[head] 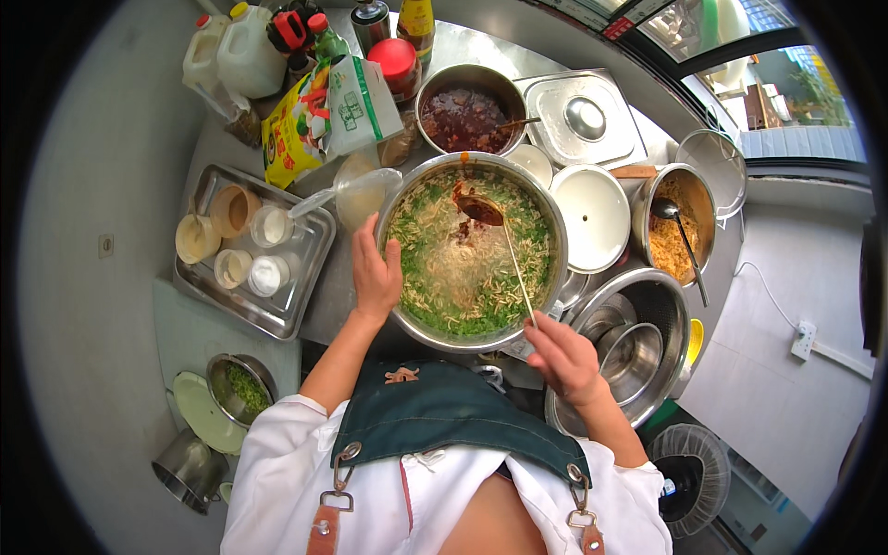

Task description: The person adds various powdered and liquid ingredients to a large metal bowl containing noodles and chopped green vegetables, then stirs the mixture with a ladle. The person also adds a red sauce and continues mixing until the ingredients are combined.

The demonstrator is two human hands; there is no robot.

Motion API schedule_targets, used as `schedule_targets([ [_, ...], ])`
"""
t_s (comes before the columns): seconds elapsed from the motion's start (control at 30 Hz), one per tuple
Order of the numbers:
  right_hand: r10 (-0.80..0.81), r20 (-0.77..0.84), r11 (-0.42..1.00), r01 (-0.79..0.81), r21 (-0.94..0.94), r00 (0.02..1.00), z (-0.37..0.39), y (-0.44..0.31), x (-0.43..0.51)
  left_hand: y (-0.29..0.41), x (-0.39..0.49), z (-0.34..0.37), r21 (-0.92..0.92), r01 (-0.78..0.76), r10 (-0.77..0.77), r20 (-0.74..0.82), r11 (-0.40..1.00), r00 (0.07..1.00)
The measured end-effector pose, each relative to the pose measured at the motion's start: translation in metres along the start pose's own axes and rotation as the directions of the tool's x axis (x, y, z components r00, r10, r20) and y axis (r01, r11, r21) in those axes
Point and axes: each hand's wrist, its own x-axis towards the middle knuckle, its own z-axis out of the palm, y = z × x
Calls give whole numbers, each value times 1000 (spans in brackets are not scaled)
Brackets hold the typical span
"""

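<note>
A large round steel pot stands before me, filled with chopped greens, pale thin shreds and a pale seasoning heap in the middle. My right hand holds the thin handle of a metal ladle at the pot's near right. Dark red sauce coats the ladle's bowl, and more red sauce lies on the mix beside it. Against the pot's left rim rests my left hand, fingers extended and thumb apart, holding nothing.
Left of the pot, a steel tray bears several small tubs. Behind stands a pot of dark red sauce. To the right are a white lid, a pot of orange shreds with a spoon, and nested steel bowls.
</note>
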Motion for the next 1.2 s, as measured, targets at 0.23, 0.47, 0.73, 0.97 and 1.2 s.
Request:
schedule_targets([
  [0.23, 956, 173, -80, -355, 932, 238, -9, 44, 20, -1, 1, 1, 1, -15, 15, -7, 1000, 1000],
  [0.47, 856, -81, 224, -224, 949, 511, 18, 115, 99, 1, 1, 0, -1, 12, -12, 9, 1000, 1000],
  [0.73, 656, -174, 671, -462, 580, 734, 56, 162, 132, 3, 2, 0, 20, 35, -35, 5, 999, 999],
  [0.97, 755, -130, 476, -401, 783, 642, 64, 181, 129, 5, 2, -1, 9, 47, -47, 18, 999, 999],
  [1.2, 845, -73, 294, -346, 891, 529, 55, 187, 133, 6, 2, -2, 22, 41, -41, 20, 999, 999],
])
